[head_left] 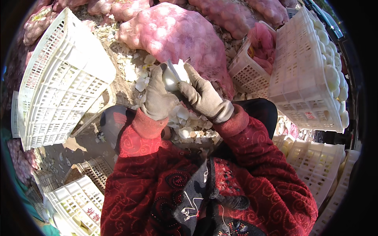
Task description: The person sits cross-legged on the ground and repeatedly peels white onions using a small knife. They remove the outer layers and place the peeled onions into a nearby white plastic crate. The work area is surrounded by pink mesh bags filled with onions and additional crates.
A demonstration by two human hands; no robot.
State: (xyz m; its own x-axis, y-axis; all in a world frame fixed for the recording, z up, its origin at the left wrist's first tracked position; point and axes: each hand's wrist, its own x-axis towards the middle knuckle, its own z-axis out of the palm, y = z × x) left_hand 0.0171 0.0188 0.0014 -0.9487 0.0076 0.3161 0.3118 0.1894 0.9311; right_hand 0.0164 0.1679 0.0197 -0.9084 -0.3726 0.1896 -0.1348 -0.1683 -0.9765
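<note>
A white onion (170,80), partly peeled, is between my two gloved hands, in front of a pink mesh sack of onions (180,32). My left hand (159,91), in a grey-beige knit glove, grips the onion from its left side. My right hand (203,94), in a matching glove, is at the onion's right side and holds a knife (173,70), whose metal blade lies against the onion. Its handle is hidden in the fingers. A pale piece of skin stands up at the onion's top right. Loose onion skins (183,115) lie below my hands.
A white plastic crate (65,79) stands tilted at the left. At the right, a tall crate (301,70) holds peeled onions (332,78); a smaller crate (251,70) holds pink netting (261,44). More crates with onions stand at the lower left (79,203) and lower right (313,165).
</note>
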